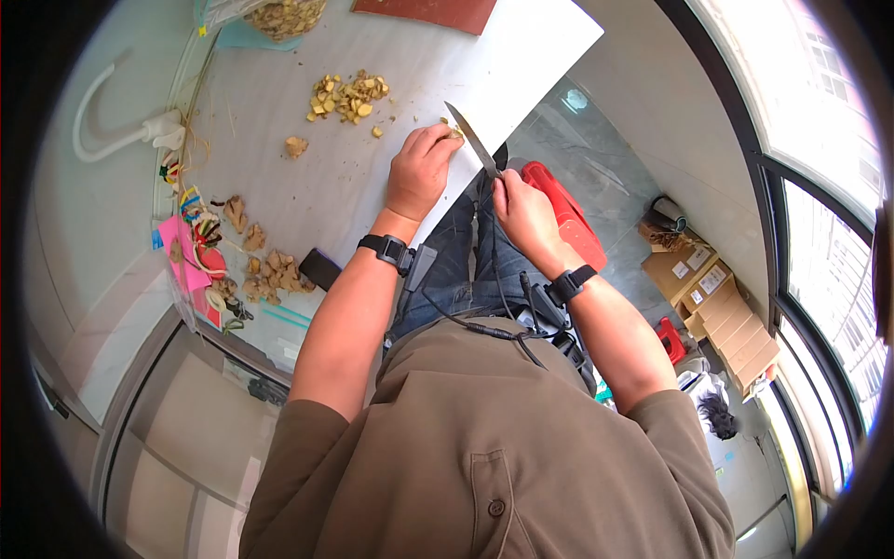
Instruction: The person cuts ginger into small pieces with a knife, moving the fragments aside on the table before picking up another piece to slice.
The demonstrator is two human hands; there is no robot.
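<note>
My right hand (523, 212) is wrapped round the handle of a knife (473, 138), its blade pointing up and away over the table edge. Close to the blade, the fingers of my left hand (421, 170) pinch a small piece of ginger (453, 131) above the white table (410, 51). Beyond my left hand lies a pile of cut ginger pieces (349, 97). A single ginger lump (295, 146) rests apart from the pile. Whole ginger roots (277, 275) are heaped on the table to the left of my left forearm.
A dark phone (320, 269) lies beside the whole roots. A bag of ginger (287, 17) and a reddish-brown board (428, 9) are at the far side. Ties and pink paper (183, 253) line the left edge. A red stool (563, 210) and cardboard boxes (712, 289) stand right.
</note>
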